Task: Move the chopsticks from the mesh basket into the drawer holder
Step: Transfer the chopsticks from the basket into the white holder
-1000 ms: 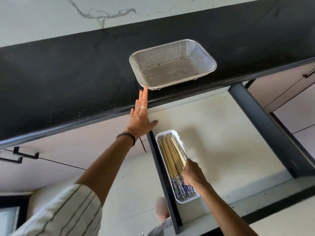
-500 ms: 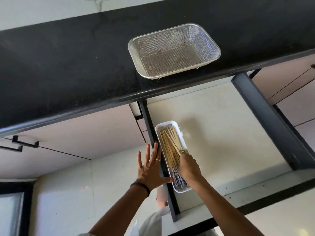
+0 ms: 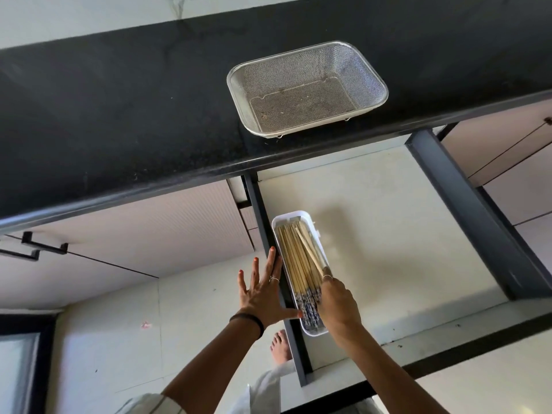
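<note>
The metal mesh basket (image 3: 307, 88) stands on the black countertop (image 3: 119, 115) with nothing in it. Below, in the open drawer (image 3: 373, 234), a narrow white holder (image 3: 288, 218) is packed with several wooden chopsticks (image 3: 295, 261) with blue patterned ends. My right hand (image 3: 337, 306) rests on the near end of the bundle, fingers closed over a few chopsticks that lie slanted on top. My left hand (image 3: 263, 291) is spread flat against the drawer's dark left wall, thumb at the holder's near left rim.
The drawer has dark grey side walls (image 3: 466, 210) and a pale floor. Black cabinet handles (image 3: 33, 249) stick out at the left. A bare foot (image 3: 280, 345) stands on the pale floor beneath the drawer's corner.
My left hand came down from the countertop edge near the basket to the drawer's left wall beside the holder. My right hand has stayed on the chopsticks' near end.
</note>
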